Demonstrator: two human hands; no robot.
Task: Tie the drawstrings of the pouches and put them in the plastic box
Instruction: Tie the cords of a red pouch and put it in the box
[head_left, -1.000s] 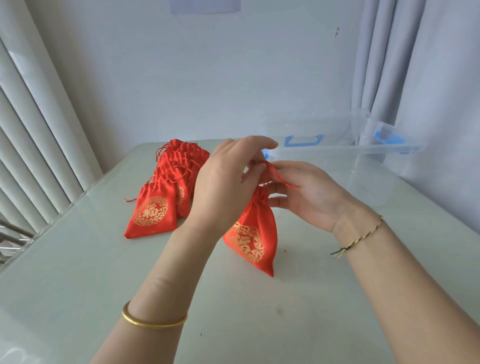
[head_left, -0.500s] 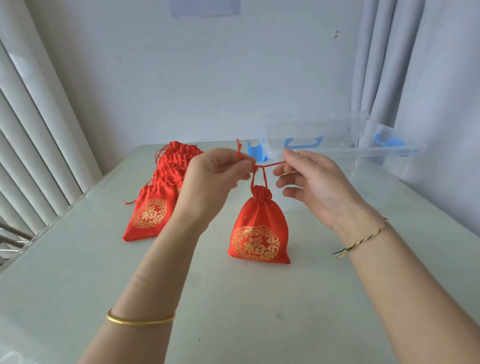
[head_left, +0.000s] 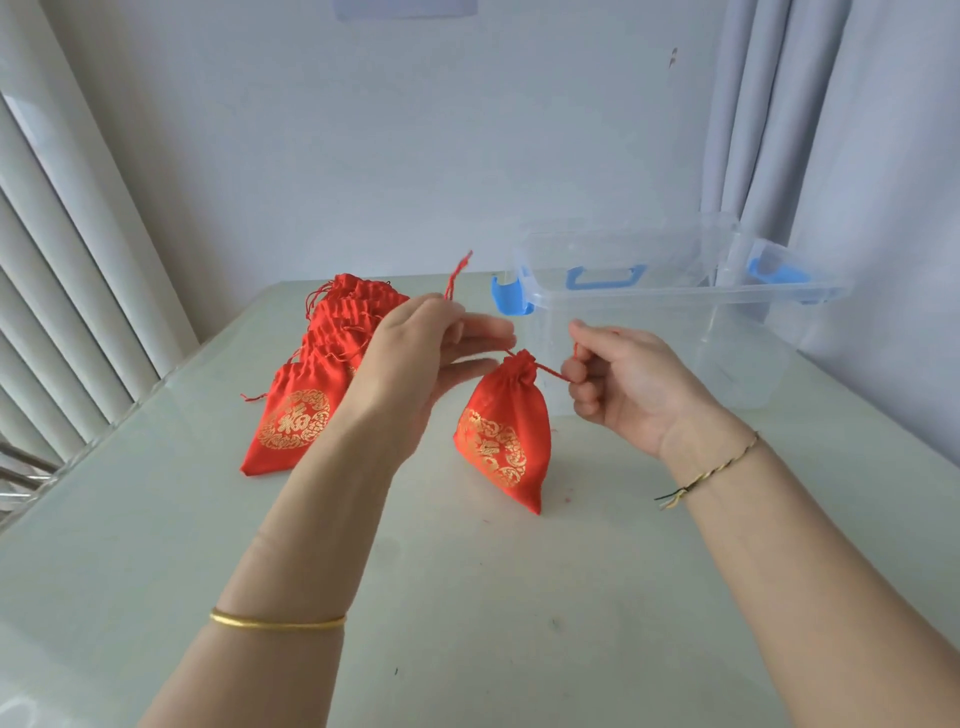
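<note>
A red pouch (head_left: 503, 436) with a gold print hangs tilted over the table, its neck gathered tight. My left hand (head_left: 415, 358) pinches one end of its red drawstring (head_left: 550, 371), whose loose tip sticks up above my fingers. My right hand (head_left: 618, 379) grips the other end in curled fingers, and the cord runs taut between both hands. A row of several more red pouches (head_left: 296, 421) lies on the table behind my left hand. The clear plastic box (head_left: 644, 306) with blue latches stands open behind my right hand.
The pale glass table (head_left: 467, 597) has its left edge near white vertical blinds (head_left: 67, 260). A grey curtain (head_left: 831, 156) hangs behind the box at the right. A white wall closes the far side.
Both hands have pulled apart sideways, drawing the cord tight and closing the pouch's neck. The pouch has swung from upright to a tilt.
</note>
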